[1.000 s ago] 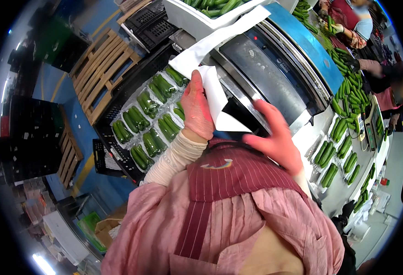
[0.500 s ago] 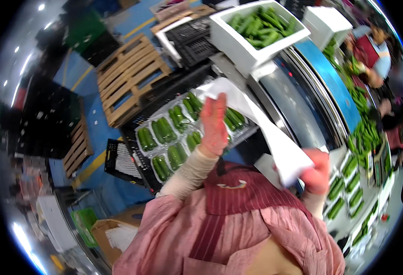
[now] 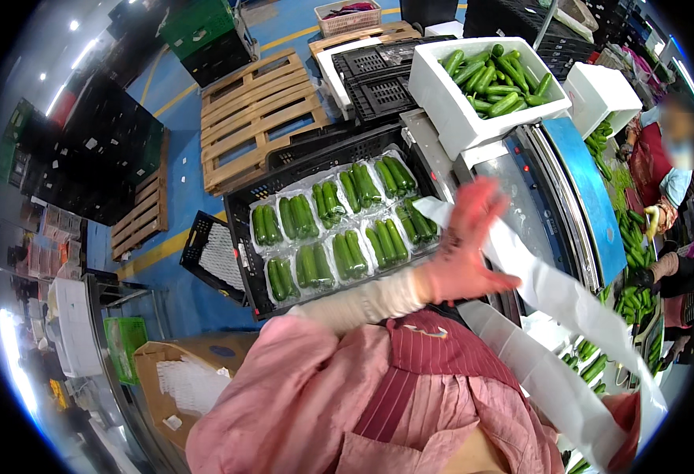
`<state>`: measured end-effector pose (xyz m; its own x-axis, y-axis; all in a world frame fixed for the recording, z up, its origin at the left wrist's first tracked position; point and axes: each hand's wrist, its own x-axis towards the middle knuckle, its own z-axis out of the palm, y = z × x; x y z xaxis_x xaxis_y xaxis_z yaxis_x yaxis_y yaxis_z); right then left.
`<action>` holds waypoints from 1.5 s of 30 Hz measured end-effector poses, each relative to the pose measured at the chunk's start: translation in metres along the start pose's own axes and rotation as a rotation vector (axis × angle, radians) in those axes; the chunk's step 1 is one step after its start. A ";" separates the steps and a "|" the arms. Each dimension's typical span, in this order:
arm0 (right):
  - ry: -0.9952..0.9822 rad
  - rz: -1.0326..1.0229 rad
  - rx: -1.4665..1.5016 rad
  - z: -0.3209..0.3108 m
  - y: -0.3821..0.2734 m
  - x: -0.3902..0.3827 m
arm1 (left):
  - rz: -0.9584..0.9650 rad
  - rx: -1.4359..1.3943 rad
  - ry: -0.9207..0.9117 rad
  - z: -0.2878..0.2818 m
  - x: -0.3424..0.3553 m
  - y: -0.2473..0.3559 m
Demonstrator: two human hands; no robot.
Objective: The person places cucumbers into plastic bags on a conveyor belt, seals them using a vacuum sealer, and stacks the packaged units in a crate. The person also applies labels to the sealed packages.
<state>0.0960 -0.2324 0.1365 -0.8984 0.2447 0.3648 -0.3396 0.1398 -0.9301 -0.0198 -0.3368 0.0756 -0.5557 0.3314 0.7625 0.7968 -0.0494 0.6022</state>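
Note:
My left hand [image 3: 464, 249], in a red glove, reaches past the front right corner of a black crate [image 3: 246, 265]. Its fingers are spread, the thumb apart from them. A long white strip of sheet [image 3: 580, 312] passes by this hand and loops out to the lower right. There my right hand [image 3: 625, 423], also red, shows only in part beside the strip, with its fingers hidden. Inside the crate, clear-wrapped packs of cucumbers [image 3: 314, 265] lie in two rows on white trays. The crate's right end stands by a wrapping machine [image 3: 513, 186] with a dark top.
A white foam box [image 3: 434, 99] of loose cucumbers [image 3: 495, 79] stands behind the machine. Wooden pallet [image 3: 260, 110] lies beyond the crate; a small black crate [image 3: 197, 257] and cardboard box [image 3: 151, 363] are at left. At right, a co-worker [image 3: 655, 162] stands beside more cucumbers [image 3: 631, 245].
My left hand has moved right, away from above the packs, and its fingers have spread. My right hand has moved down and right, drawing the white strip into a long loop. The view has shifted.

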 end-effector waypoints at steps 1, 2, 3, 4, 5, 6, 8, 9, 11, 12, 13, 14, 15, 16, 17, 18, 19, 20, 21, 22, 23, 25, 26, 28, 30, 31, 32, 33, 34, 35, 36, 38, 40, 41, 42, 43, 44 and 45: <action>-0.033 -0.011 -0.001 0.002 -0.001 0.001 | 0.058 -0.045 -0.062 0.021 0.002 0.007; -0.072 -0.026 0.004 0.003 -0.001 0.000 | 0.057 -0.207 -0.133 0.045 -0.005 0.012; -0.151 -0.040 0.064 0.005 0.004 -0.001 | -0.082 -0.235 -0.362 0.045 -0.017 0.021; -0.118 -0.060 0.051 -0.001 -0.006 -0.003 | -0.003 -0.410 -0.468 0.077 -0.022 0.026; -0.092 -0.084 0.106 -0.009 -0.009 -0.008 | -0.114 -0.598 -0.737 0.090 -0.036 0.031; -0.040 -0.114 0.176 -0.020 -0.012 -0.014 | -0.416 -0.854 -1.083 0.101 -0.052 0.037; 0.125 -0.160 0.318 -0.046 -0.024 -0.021 | -0.459 -0.997 -1.476 0.107 -0.086 0.038; 0.242 -0.181 0.357 -0.060 -0.028 -0.023 | -0.598 -0.987 -1.645 0.093 -0.070 0.042; 0.398 -0.082 0.396 -0.087 -0.023 -0.015 | -0.696 -1.267 -1.156 0.106 -0.097 0.013; 0.458 0.012 0.379 -0.097 -0.019 -0.009 | -0.765 -1.410 -0.931 0.105 -0.099 0.007; 0.484 0.132 0.353 -0.101 -0.013 -0.001 | -0.968 -1.544 -0.698 0.073 -0.068 0.003; 0.406 0.260 0.229 -0.100 -0.005 0.005 | -0.481 -0.934 -0.653 0.056 -0.063 -0.025; 0.379 0.394 0.175 -0.079 -0.008 0.020 | -0.011 -0.319 -0.543 0.042 -0.070 -0.054; 0.217 0.521 0.165 -0.070 -0.005 0.029 | -0.326 -0.502 -0.338 0.031 -0.090 -0.071; 0.097 0.570 0.069 -0.054 -0.004 0.038 | -0.584 -0.719 -0.042 0.020 -0.111 -0.089; -0.116 0.631 0.028 -0.060 0.013 0.042 | -0.588 -0.752 -0.011 -0.010 -0.088 -0.061; -0.223 0.680 0.011 -0.049 0.021 0.044 | -0.591 -0.772 0.033 -0.042 -0.067 -0.033; -0.231 0.694 0.040 -0.036 0.026 0.044 | -0.539 -0.503 -0.067 -0.057 -0.059 -0.027; -0.282 0.703 -0.014 -0.031 0.039 0.046 | -0.413 -0.258 -0.134 -0.070 -0.052 -0.022; -0.314 0.758 -0.028 -0.023 0.037 0.053 | -0.290 -0.068 -0.204 -0.079 -0.038 -0.008; -0.366 0.760 0.003 -0.019 0.044 0.057 | -0.162 0.071 -0.229 -0.081 -0.033 -0.005; -0.409 0.756 0.051 -0.011 0.038 0.061 | -0.023 0.204 -0.269 -0.072 -0.030 -0.011; -0.438 0.729 0.052 -0.008 0.041 0.061 | -0.034 0.179 -0.257 -0.068 -0.029 -0.012; -0.500 0.673 0.052 -0.002 0.047 0.060 | -0.055 0.130 -0.227 -0.062 -0.032 -0.014; -0.415 0.708 0.101 0.003 0.040 0.061 | -0.198 0.001 -0.229 -0.063 -0.047 -0.026; -0.372 0.726 0.127 0.005 0.039 0.060 | -0.270 -0.065 -0.231 -0.064 -0.048 -0.028; -0.355 0.712 0.098 0.008 0.039 0.056 | -0.383 -0.161 -0.179 -0.064 -0.047 -0.022; -0.338 0.698 0.068 0.011 0.041 0.051 | -0.447 -0.220 -0.158 -0.064 -0.050 -0.019; -0.318 0.685 0.038 0.014 0.043 0.044 | -0.510 -0.281 -0.140 -0.063 -0.054 -0.017; -0.298 0.672 0.009 0.017 0.043 0.038 | -0.574 -0.342 -0.121 -0.061 -0.056 -0.017; -0.265 0.640 -0.067 0.020 0.042 0.034 | -0.580 -0.375 -0.102 -0.058 -0.058 -0.019; -0.191 0.660 -0.115 0.025 0.041 0.026 | -0.540 -0.307 -0.104 -0.056 -0.059 -0.021; -0.105 0.711 -0.044 0.029 0.035 0.021 | -0.465 -0.216 -0.111 -0.056 -0.058 -0.022; -0.087 0.699 -0.022 0.028 0.037 0.018 | -0.409 -0.159 -0.116 -0.055 -0.058 -0.022; -0.068 0.688 0.000 0.027 0.041 0.014 | -0.354 -0.102 -0.121 -0.055 -0.057 -0.022; -0.052 0.676 0.023 0.027 0.046 0.010 | -0.335 -0.082 -0.119 -0.055 -0.059 -0.024; -0.009 0.668 0.058 0.028 0.049 0.007 | -0.317 -0.062 -0.116 -0.054 -0.063 -0.028; 0.035 0.660 0.093 0.029 0.051 0.003 | -0.298 -0.042 -0.114 -0.054 -0.065 -0.030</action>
<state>0.0677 -0.2524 0.0888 -0.9171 0.2815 -0.2823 0.2540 -0.1331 -0.9580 -0.0200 -0.4078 0.0207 -0.7314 0.4402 0.5209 0.5910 0.0279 0.8062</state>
